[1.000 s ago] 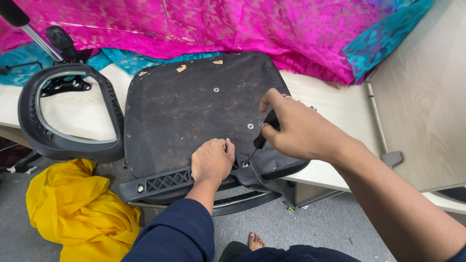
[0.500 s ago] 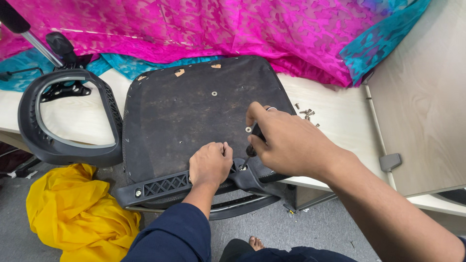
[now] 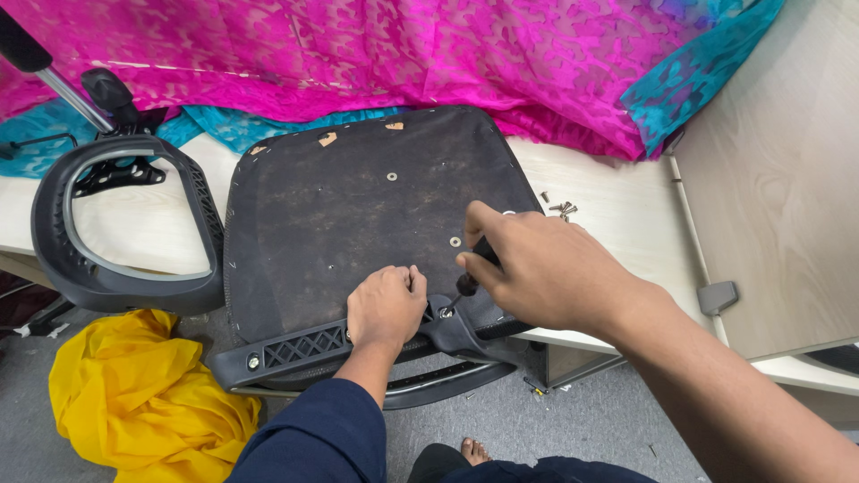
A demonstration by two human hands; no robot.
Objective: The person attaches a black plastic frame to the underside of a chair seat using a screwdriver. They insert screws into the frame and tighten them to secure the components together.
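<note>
We see a pale wood table (image 3: 617, 219) w/ bright pink cloth (image 3: 358, 54) heaped along its back, teal cloth (image 3: 693, 72) at the edges. Light wood panel (image 3: 778, 179) stands at right. Grey carpet floor (image 3: 591, 429) below, yellow cloth (image 3: 134, 402) bunched on it at left. Even, soft light.

Two hands (image 3: 386, 309) (image 3: 546, 268), one seat base (image 3: 358, 215), one screwdriver (image 3: 467, 284), one yellow cloth (image 3: 134, 394)

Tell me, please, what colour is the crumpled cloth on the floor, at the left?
The crumpled cloth is plain yellow, without pattern, seen in the head view.
</note>
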